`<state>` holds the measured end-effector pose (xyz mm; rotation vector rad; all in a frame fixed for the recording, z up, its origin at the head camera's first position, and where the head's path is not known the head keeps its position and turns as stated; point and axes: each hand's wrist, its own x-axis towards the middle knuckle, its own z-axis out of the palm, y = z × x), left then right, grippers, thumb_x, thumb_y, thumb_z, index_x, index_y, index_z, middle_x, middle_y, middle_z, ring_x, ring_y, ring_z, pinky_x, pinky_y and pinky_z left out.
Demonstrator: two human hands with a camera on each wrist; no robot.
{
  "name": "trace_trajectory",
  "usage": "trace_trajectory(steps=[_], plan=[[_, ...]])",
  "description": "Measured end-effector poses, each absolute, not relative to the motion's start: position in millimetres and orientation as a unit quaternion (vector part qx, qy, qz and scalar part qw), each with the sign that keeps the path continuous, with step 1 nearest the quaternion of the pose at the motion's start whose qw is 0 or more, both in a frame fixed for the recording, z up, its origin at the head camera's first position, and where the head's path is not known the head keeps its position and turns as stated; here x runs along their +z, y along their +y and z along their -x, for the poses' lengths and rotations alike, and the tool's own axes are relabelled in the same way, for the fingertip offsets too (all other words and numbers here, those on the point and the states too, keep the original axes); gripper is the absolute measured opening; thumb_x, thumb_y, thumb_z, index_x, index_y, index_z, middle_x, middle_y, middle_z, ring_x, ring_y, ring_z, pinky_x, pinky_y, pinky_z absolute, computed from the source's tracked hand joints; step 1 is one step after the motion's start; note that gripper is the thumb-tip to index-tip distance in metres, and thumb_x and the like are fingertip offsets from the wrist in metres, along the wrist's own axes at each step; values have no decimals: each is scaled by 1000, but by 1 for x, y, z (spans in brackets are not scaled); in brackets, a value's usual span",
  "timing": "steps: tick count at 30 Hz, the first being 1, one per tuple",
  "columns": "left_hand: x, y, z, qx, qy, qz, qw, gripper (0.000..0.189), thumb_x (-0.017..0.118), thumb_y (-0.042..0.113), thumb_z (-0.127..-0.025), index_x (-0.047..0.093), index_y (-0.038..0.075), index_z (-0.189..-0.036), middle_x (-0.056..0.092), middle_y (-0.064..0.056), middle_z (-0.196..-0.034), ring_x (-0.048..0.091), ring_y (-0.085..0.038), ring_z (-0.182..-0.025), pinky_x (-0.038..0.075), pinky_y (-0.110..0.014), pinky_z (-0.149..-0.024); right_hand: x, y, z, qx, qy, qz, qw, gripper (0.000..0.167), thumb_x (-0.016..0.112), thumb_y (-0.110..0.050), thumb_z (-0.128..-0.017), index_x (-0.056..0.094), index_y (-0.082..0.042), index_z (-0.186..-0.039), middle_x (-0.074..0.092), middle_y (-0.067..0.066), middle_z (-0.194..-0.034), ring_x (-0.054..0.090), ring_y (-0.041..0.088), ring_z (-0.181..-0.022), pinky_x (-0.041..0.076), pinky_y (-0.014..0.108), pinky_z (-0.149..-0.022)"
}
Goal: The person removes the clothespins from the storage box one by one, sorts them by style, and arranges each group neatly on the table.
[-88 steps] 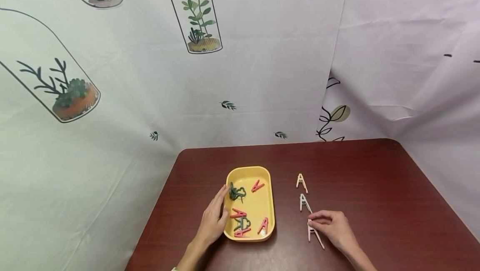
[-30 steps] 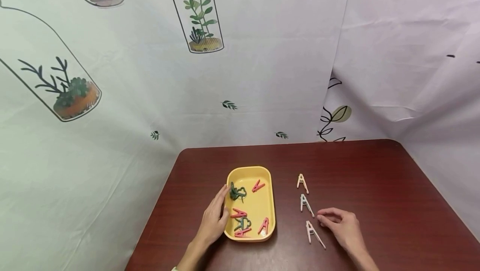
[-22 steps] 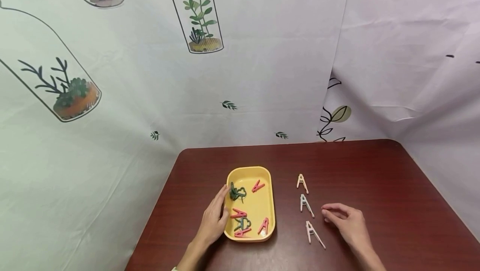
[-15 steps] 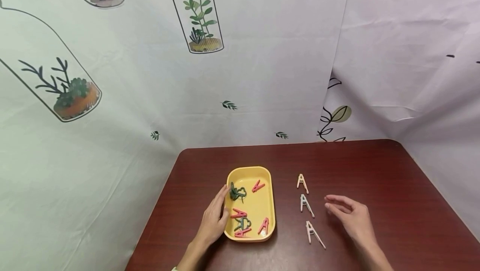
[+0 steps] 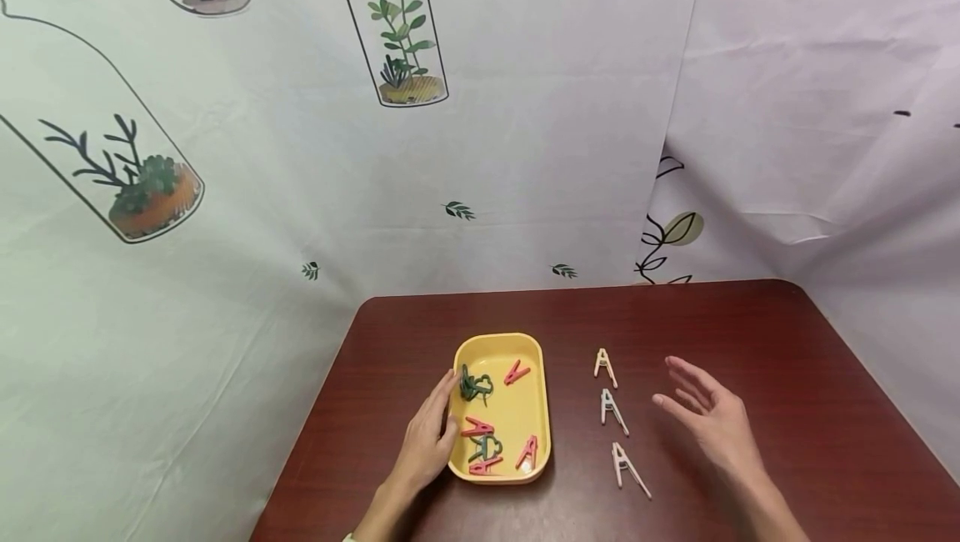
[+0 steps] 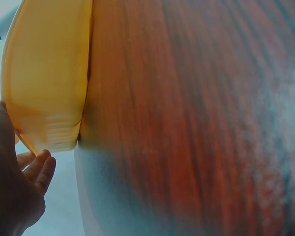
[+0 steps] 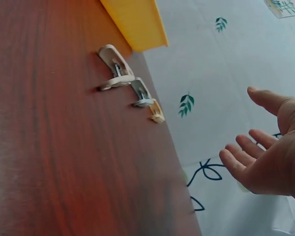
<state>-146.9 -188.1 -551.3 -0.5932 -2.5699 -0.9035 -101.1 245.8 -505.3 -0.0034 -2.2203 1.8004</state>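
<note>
My left hand [image 5: 423, 446] rests against the left side of a yellow tray [image 5: 517, 409], fingers extended along its rim; the left wrist view shows the fingertips at the tray's wall [image 6: 49, 83]. In the tray lie several red clothespins [image 5: 528, 452] and dark green clips [image 5: 474, 383], partly overlapping. Three pale clothespins form a column right of the tray: a cream one [image 5: 604, 367], a whitish-green one [image 5: 612, 411] and a pinkish-white one [image 5: 628, 469]. Right of them, my right hand [image 5: 720, 425] hovers with fingers spread, holding nothing.
A dark red-brown wooden table [image 5: 787, 358] with rounded far corners bears everything. Behind it and at both sides hangs a pale cloth [image 5: 540, 150] printed with plants and jars.
My right hand has let go of the pinkish-white clothespin, drawn away to the right and upward, and spread its fingers. My left hand and the tray have stayed put.
</note>
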Motion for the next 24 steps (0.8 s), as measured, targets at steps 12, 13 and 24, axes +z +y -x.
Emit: trace_trajectory(steps=[12, 13, 24], plan=[[-551, -186, 146, -297, -910, 214, 194, 68, 67, -4, -91, 51, 5, -156, 48, -14, -162, 51, -30, -145, 48, -57, -106, -490, 232, 123, 636, -750, -89, 158, 81, 82, 3, -89, 43, 0, -160, 55, -1, -156, 49, -8, -136, 40, 14, -109], [-551, -186, 146, -299, -910, 214, 192, 68, 67, -4, -91, 51, 6, -157, 48, -13, -163, 50, -30, -145, 48, -57, -106, -489, 229, 126, 638, -748, -96, 156, 83, 82, 4, -88, 42, 0, -161, 54, 4, -158, 48, -7, -137, 39, 15, -110], [-550, -185, 145, -292, -912, 213, 192, 68, 66, -4, -91, 51, 5, -156, 49, -15, -161, 51, -30, -144, 48, -55, -107, -473, 191, 154, 656, -729, -149, 129, 96, 86, 1, -85, 35, -6, -165, 38, 16, -168, 31, 36, -156, 29, 17, -118]])
